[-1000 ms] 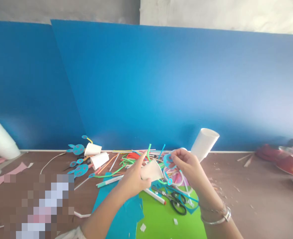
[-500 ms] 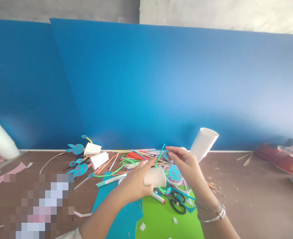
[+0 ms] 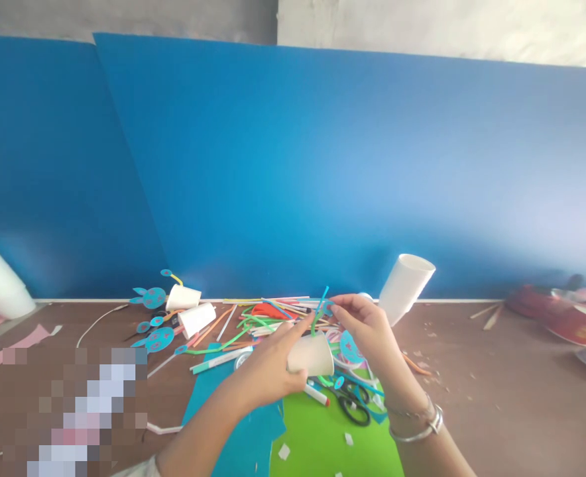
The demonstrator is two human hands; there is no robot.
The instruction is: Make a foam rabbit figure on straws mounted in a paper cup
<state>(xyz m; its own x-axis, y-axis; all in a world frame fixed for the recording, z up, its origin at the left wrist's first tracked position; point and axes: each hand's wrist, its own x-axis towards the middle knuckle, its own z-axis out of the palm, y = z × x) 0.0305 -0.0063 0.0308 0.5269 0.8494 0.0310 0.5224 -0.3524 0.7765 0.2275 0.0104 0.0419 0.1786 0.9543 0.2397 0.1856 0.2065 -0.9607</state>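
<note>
Left fingers (image 3: 289, 331): I am holding the white cup (image 3: 311, 356), curling them partway closed around its side.
Right fingers (image 3: 350, 320): I am pinching a small blue disc (image 3: 327, 307) between nearly closed tips, above the cup.
Green straw (image 3: 315, 324): it is rising above the cup.
Scissors (image 3: 341, 404): they are lying nearer me, right of the cup.

Black-handled scissors (image 3: 355, 416), a red-ended marker (image 3: 317, 395) and white paper scraps (image 3: 284, 452) lie on the green sheet (image 3: 323, 442). A blue sheet (image 3: 243, 424) adjoins its left side. Beyond its right side stands a white cylinder (image 3: 406, 286); well to its right, a red container (image 3: 574, 323).
</note>
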